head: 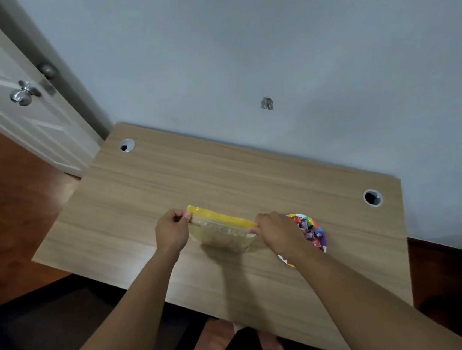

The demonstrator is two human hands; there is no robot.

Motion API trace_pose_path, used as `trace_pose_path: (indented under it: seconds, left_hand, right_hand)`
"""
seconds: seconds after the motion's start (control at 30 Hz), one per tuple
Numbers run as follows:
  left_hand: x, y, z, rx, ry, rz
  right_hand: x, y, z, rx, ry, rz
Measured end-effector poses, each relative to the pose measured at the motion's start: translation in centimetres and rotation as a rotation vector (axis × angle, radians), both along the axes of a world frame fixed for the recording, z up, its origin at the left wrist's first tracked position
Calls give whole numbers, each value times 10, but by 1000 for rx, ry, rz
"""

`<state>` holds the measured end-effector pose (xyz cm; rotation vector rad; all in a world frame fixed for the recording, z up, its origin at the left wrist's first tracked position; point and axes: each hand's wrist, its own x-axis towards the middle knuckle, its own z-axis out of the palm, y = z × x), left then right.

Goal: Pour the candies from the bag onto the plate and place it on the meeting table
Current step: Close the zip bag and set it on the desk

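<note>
A clear plastic bag [224,232] with a yellow zip strip along its top is held just above the wooden table [141,201]. My left hand [172,232] pinches the bag's left top corner. My right hand [278,234] grips its right end. The bag looks slack, and I cannot tell what is inside it. To the right, partly hidden under my right hand and wrist, lies a colourful plate [323,246] with several wrapped candies [309,230] piled on it.
The table stands against a pale wall, with a cable hole at the far left [127,145] and another at the right [372,197]. A white door [1,93] with a metal knob stands open on the left. A dark rug [54,321] covers the floor below the table's near edge.
</note>
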<state>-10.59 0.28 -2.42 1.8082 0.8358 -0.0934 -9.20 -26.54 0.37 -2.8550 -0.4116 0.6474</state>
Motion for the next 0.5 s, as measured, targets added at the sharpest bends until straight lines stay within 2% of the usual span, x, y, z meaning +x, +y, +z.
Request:
trace_pose_path:
  seconds: [0.07,0.2,0.4,0.5]
  left_hand:
    - [3,-5,2,4,-7,-40]
    - [12,-5,7,37,-62,-51]
    - [23,-31,8,244,-158,-37]
    - [22,-59,2,324,-260,-110]
  right_hand:
    - [6,-10,-1,93,30,-68]
    - [10,-49,-5,425,72,-333]
    - [1,-119,-24,411,104,-623]
    - [-11,-149,-35,392,136,-715]
